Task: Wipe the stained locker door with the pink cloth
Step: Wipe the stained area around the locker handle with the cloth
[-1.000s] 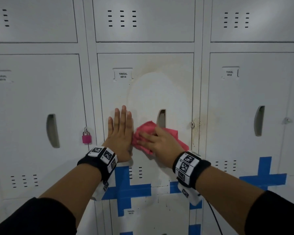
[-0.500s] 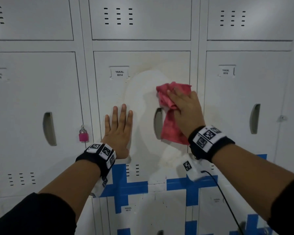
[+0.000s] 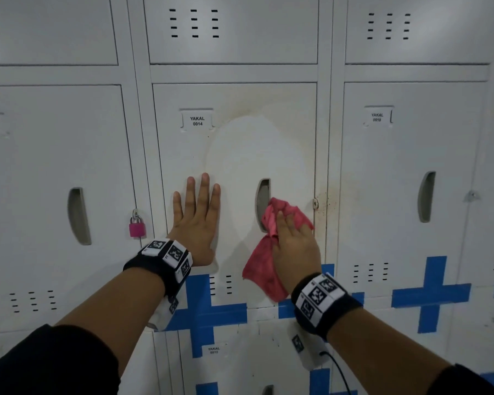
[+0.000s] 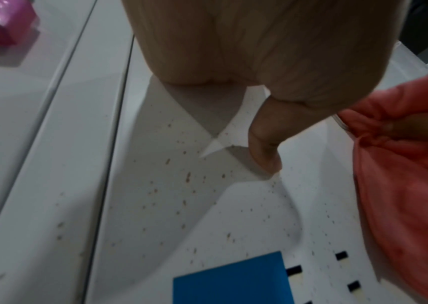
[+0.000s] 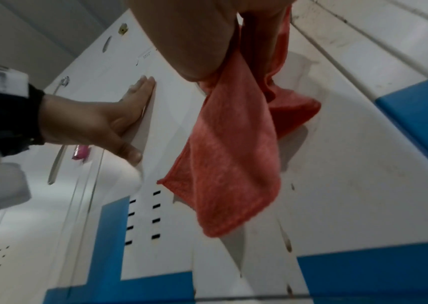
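Pink cloth (image 3: pixel 271 252) is the nearest task item: we press it against the locker door (image 3: pixel 234 155) with our right hand (image 3: pixel 293 246), fingers laid over its bunched upper part, while its lower corner hangs free below the palm. It sits low on the right side of the door, overlapping the lower end of the handle recess (image 3: pixel 263 203). Our left hand (image 3: pixel 197 220) lies flat with straight fingers on the door's left side, holding nothing. Farther up, a brownish stain ring (image 3: pixel 246 114) arcs above a paler oval patch. We judge that the remaining stain lies above and slightly left of the cloth, so the next stroke runs upward, and the right hand is the nearer one.
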`<state>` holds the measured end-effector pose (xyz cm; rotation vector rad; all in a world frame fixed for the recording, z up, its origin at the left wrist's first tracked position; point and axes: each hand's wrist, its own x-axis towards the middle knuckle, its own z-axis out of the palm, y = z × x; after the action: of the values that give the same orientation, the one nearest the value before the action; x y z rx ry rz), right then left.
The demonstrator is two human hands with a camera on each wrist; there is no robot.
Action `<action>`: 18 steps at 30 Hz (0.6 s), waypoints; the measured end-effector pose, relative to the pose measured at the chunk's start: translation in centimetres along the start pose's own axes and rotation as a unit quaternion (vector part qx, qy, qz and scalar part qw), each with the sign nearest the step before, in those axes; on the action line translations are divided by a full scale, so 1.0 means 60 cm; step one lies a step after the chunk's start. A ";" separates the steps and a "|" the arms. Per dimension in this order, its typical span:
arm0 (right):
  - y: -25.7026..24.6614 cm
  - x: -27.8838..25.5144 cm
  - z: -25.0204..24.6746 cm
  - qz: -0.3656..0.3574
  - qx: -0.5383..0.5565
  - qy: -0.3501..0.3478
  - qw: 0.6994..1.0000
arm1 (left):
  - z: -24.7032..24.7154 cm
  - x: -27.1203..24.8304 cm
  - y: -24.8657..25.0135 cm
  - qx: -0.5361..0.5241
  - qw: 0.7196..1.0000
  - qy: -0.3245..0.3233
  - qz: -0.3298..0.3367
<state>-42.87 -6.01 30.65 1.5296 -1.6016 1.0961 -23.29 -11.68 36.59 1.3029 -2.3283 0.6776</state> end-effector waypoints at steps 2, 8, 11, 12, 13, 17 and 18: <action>-0.005 -0.019 0.004 -0.002 -0.010 -0.020 1.000 | -0.001 0.000 -0.001 -0.002 1.000 -0.002 0.002; -0.013 -0.025 -0.036 -0.054 0.037 -0.065 0.996 | -0.005 -0.003 0.002 -0.010 1.000 -0.008 -0.001; -0.032 0.020 -0.069 -0.074 0.089 -0.013 0.993 | -0.008 -0.003 0.005 -0.005 1.000 -0.021 0.000; -0.037 0.042 -0.075 -0.069 0.103 0.017 0.992 | -0.010 -0.003 0.006 -0.004 1.000 -0.025 0.000; -0.041 0.064 -0.081 -0.061 0.111 0.046 0.991 | -0.011 -0.003 0.007 -0.003 1.000 -0.026 -0.001; -0.045 0.125 -0.072 -0.040 0.075 0.055 0.995 | -0.012 -0.004 0.006 -0.008 1.000 -0.026 -0.006; -0.044 0.127 -0.065 -0.041 0.058 0.037 0.997 | -0.012 -0.004 0.006 -0.007 1.000 -0.027 -0.006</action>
<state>-41.37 -5.78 39.47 1.5960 -1.4348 1.2048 -23.42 -10.94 36.98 1.3436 -2.3609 0.6294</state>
